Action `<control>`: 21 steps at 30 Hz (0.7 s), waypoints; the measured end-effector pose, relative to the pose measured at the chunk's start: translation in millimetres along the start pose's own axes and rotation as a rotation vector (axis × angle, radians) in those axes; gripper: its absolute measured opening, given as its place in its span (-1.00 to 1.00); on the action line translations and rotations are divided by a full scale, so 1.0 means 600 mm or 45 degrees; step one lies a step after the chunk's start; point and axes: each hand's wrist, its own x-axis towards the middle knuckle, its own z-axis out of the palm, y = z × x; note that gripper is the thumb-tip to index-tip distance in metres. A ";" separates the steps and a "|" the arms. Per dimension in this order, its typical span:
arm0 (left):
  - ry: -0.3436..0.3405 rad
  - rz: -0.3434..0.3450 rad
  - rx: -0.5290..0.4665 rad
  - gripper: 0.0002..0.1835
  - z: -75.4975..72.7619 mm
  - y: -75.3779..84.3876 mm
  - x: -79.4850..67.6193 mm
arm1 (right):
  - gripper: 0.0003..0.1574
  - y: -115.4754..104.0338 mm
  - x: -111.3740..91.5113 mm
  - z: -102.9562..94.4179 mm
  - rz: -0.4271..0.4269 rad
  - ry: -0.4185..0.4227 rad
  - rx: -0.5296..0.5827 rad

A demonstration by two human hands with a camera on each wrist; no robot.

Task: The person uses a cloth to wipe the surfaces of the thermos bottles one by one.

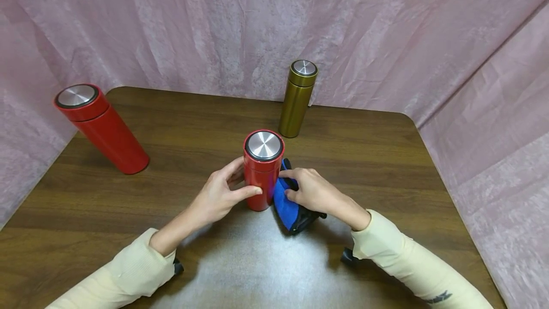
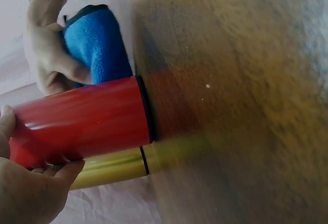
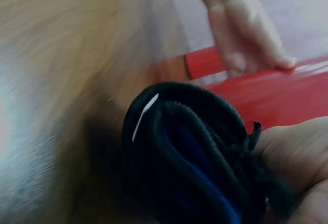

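Observation:
A red thermos flask (image 1: 261,182) with a silver lid top stands upright in the middle of the table, its base at or very close to the wood. My left hand (image 1: 219,192) grips it from the left, thumb across the near side and fingers round the far side. On the flask's right, my right hand (image 1: 315,192) holds a folded blue cloth (image 1: 285,204) with black edging. The cloth touches the flask's side. In the right wrist view, thick folds of the cloth (image 3: 189,147) hide part of the flask.
Behind stands a gold thermos flask (image 1: 296,101), near the table's back edge. Another red thermos flask (image 1: 107,132) stands at the left. Pink curtains (image 1: 240,27) hang behind and beside the brown wooden table (image 1: 377,156).

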 end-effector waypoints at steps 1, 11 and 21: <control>-0.001 0.001 -0.003 -0.32 0.000 0.000 0.000 | -0.41 -0.005 -0.002 -0.005 0.001 0.013 -0.005; 0.003 0.005 0.005 -0.28 -0.001 -0.002 0.000 | -0.48 -0.044 -0.047 -0.072 -0.169 0.213 0.108; 0.003 0.015 0.008 -0.29 0.000 -0.005 0.002 | -0.47 -0.063 -0.074 -0.135 -0.264 0.372 0.237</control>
